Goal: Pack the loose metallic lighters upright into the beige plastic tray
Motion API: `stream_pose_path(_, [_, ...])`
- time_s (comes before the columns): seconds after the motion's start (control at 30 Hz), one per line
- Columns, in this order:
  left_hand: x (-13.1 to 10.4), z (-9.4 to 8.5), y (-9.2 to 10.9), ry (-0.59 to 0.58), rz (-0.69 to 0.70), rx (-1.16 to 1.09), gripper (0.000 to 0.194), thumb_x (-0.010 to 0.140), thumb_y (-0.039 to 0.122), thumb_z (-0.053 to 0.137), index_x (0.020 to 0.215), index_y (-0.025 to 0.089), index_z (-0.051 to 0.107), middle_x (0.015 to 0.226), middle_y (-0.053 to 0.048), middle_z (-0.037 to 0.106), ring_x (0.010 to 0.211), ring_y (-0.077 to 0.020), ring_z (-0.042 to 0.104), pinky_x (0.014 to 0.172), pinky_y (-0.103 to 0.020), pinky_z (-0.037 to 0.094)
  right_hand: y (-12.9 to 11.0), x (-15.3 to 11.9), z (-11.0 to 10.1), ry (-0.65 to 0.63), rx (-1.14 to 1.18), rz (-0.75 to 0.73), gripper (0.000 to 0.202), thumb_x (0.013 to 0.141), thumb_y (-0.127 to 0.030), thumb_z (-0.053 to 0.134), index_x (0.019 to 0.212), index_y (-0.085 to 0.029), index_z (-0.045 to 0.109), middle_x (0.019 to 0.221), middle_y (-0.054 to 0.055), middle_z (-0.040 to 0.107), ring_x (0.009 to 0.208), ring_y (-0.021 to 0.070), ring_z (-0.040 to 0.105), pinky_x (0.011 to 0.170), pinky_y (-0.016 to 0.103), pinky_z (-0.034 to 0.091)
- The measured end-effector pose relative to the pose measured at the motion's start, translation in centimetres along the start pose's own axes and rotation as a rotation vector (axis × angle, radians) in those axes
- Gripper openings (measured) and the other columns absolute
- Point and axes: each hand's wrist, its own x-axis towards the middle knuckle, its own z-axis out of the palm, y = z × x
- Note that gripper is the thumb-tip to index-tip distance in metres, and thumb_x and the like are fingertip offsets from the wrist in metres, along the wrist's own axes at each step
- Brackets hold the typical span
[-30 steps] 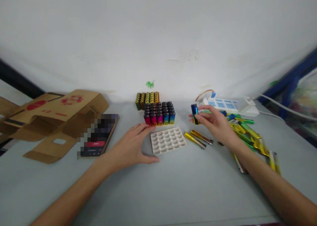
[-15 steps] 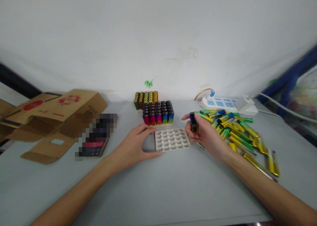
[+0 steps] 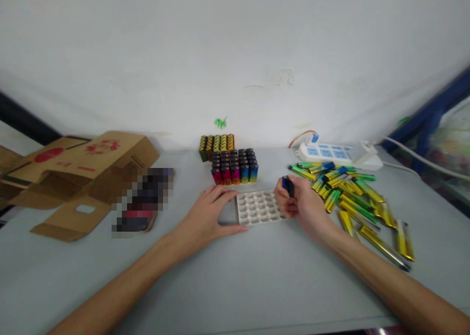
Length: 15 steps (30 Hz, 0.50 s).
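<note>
My left hand [image 3: 205,212] spans the left side of a white tray [image 3: 257,208] with rows of round-cornered hollows, thumb at its near corner and fingertips at the far one. A lighter [image 3: 288,185] with a dark top is wrapped in the closed fingers of my right hand [image 3: 299,200], over the tray's right end. Most of the lighter's body is hidden by the fingers. Just behind the tray stands a block of upright lighters [image 3: 235,168] with black tops and pink, orange, yellow and blue bodies. To the right lies a loose pile of shiny yellow, green and blue lighters [image 3: 352,198].
Behind the upright block is another block with gold tops [image 3: 216,146], near the wall. A white power strip [image 3: 323,153] with a plugged-in adapter sits at the back right. An opened cardboard box [image 3: 91,163] and a pixelated phone-like object [image 3: 145,203] are at left.
My left hand and the tray have shifted slightly right. My right hand has lowered toward the tray's right end, its fingers curled tighter round the lighter.
</note>
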Motion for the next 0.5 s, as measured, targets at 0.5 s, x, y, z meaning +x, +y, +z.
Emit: stream_pose_path(0.5, [0.22,0.52,0.64,0.029,-0.017,0.001,0.077,0.073,0.066,0.096,0.132,0.022,0.072,0.117,-0.009,0.075,0.117,-0.0343,0.069,0.105,-0.052,0.055,-0.12,-0.25,0.72,-0.148,-0.24,-0.28,0.044,0.105,-0.068,0.057,0.104,-0.025,0.066,0.088,0.001,0.06,0.081,0.0185,0.059,0.074,0.031,0.052])
